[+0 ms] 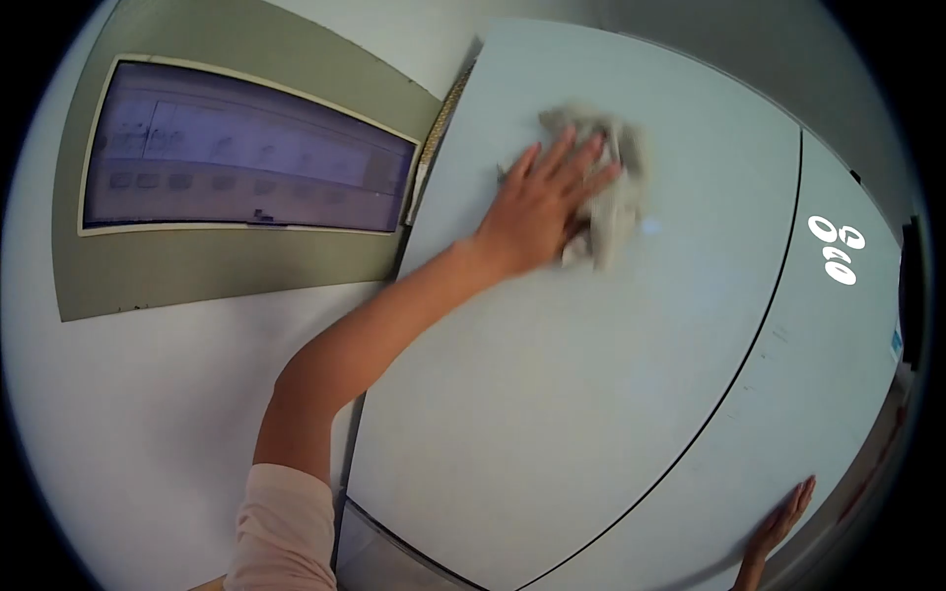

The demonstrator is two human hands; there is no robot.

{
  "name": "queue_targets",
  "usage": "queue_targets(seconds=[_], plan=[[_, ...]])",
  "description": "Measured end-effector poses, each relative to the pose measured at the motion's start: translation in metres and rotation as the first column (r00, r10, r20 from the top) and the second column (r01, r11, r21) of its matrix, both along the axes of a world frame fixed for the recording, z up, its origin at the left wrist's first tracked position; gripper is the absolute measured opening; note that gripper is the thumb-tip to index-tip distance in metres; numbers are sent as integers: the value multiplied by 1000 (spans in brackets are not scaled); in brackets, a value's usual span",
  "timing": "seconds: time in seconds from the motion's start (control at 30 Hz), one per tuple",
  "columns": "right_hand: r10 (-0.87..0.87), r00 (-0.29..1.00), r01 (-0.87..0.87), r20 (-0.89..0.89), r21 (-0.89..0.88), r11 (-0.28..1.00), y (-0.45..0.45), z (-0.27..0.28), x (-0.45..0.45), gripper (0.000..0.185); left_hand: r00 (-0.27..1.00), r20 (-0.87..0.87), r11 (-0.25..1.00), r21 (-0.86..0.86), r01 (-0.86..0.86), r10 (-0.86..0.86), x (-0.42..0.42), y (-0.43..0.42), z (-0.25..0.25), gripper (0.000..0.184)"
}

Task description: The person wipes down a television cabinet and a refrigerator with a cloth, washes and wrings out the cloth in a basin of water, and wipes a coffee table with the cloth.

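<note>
My left hand (545,202) lies spread on a crumpled beige cloth (621,192), pressing it flat against the pale upper door panel (532,364). The cloth is slightly blurred and shows above, to the right of and below the fingers. Near the lower right edge of the view, my right hand (784,517) rests on the narrower pale panel (690,473), its fingers stretched out and no object visible in it.
A breaker box (246,158) with a purple-tinted cover is set in the white wall (148,424) at the left. A dark seam divides the two panels. White oval marks (836,251) are on the right panel.
</note>
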State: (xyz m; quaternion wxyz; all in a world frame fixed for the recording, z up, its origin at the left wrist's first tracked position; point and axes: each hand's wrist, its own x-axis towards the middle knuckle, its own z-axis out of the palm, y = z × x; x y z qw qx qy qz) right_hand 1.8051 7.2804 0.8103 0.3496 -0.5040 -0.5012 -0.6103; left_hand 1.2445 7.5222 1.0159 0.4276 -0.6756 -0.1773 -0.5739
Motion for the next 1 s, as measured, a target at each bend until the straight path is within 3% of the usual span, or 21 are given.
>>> queue_targets(seconds=[0.17,0.27,0.3,0.4,0.53,0.67,0.73,0.87,1.0], plan=[[49,999,-49,7,3,999,3,0,2,45,950,305,997,7,-77,71,-42,48,100,65],[31,999,-31,-15,1,1000,2,1,-10,46,884,383,947,62,-314,269,-51,78,114,72],[9,1000,-9,-2,-1,1000,2,1,-9,46,959,278,992,96,-79,49,-54,56,89,63],[-31,999,31,11,4,1000,2,1,-4,46,962,275,999,-48,18,-4,-58,47,15,68],[-15,1000,15,8,3,1000,1,1,-5,46,953,296,948,-317,42,57,-58,21,-152,69],[16,1000,-16,8,9,1000,1,0,0,45,938,338,876,-470,103,71,-43,15,-380,62],[16,1000,-16,-13,10,1000,0,0,-7,45,920,382,821,-551,147,92,-35,4,-439,59],[66,998,-66,13,3,998,1,4,-10,45,907,420,890,-425,167,30,-27,7,-381,57],[78,996,-78,53,-5,997,1,5,-3,46,943,332,921,-372,115,17,-34,12,-231,63]])
